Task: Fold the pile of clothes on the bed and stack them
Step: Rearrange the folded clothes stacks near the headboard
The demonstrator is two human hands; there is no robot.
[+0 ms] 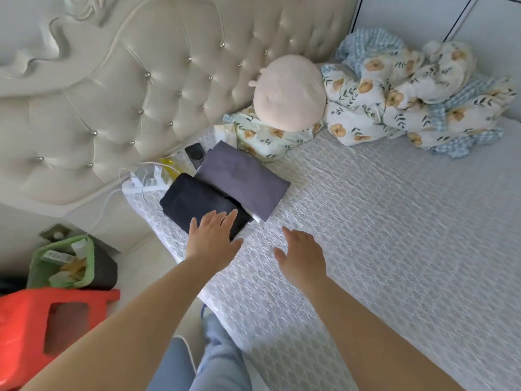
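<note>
Because the dark folded garment (198,203) sits right at the near-left corner of the bed (380,235), I judge a careless press from my left hand (212,238) could nudge it over the edge toward the floor. The grey folded garment (244,180) lies beside it and partly over it, not squarely on top, so any stack could lean or slide. Both hands are released, fingers spread and holding nothing; the left rests flat on the dark piece, the right hand (303,255) hovers over bare mattress. The 2 garments look neatly folded into flat rectangles, near the headboard (127,94). I see no loose pile left nearby.
</note>
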